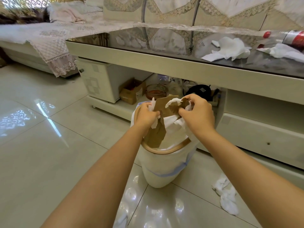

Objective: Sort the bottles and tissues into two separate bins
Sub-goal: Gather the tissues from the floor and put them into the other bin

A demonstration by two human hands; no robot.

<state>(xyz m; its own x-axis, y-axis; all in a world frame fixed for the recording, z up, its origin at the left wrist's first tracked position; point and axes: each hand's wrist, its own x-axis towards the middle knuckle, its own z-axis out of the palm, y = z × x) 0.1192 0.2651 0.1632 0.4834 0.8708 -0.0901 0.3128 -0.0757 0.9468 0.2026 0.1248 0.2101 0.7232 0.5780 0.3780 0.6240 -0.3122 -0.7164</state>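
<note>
Head view: you had both hands over the bin [162,168], a white bin with a tan rim ring and a white liner bag, standing upright on the tiled floor [49,153] just in front of the coffee table [164,63].

Your left hand [145,115] had its fingers curled round white tissue and the left edge of a torn brown cardboard piece [160,122]. Your right hand [199,112] pinched the crumpled tissue wad [172,120] plus the cardboard's upper right corner, thumb and fingers closed on it. Neither hand was spread.

The cardboard's long axis ran roughly vertical, tilted; its lower end pointed down into the bin mouth at the near-left rim, its top stuck up above your hands. The wad sat between your hands, above the bin opening, partly draped into the liner.

On the glass tabletop, far right: a plastic bottle [286,37] lying on its side, long axis about left-right, red cap pointing left, red label at the frame edge. Two loose tissues lay just beside it: one [228,49] to its left, another [283,52] in front.

One more crumpled tissue [226,194] lay on the floor right of the bin, apart from it.
</note>
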